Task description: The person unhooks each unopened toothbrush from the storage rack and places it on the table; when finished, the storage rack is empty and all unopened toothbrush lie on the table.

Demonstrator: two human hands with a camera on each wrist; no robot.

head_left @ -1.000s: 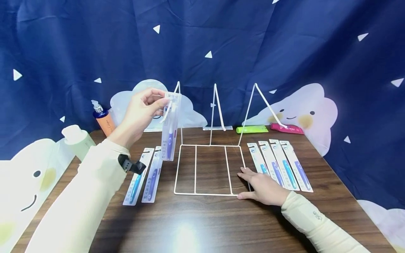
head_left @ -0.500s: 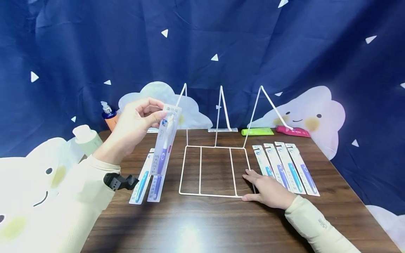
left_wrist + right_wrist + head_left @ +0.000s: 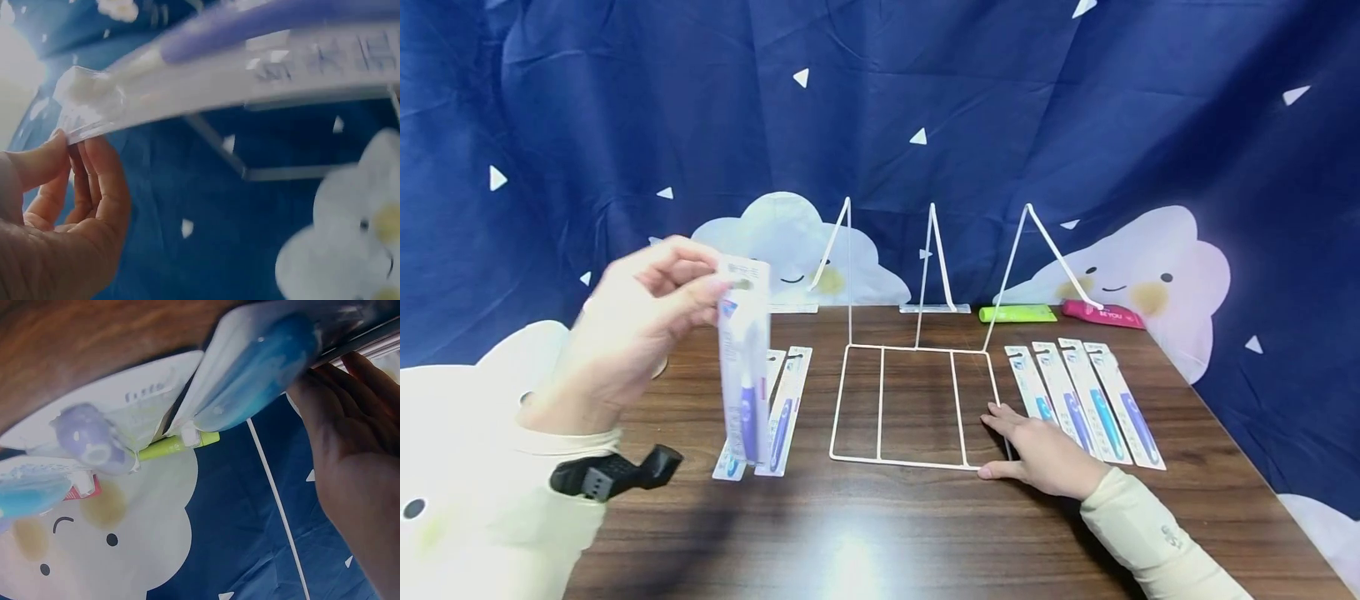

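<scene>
Head view: left hand (image 3: 632, 333) pinches a packaged toothbrush (image 3: 745, 367) by its top, mid-left; right hand (image 3: 1045, 454) lies flat, fingers straight, steadying the wire rack (image 3: 917, 404). I'd keep the pack vertical, rack pinned.

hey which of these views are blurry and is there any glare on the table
Head view: the left hand and its toothbrush pack are motion-smeared, the right hand is sharp, and a bright glare patch sits on the table near the front edge. Left wrist view: the pack is soft and close. Right wrist view: the packs are out of focus.
</scene>
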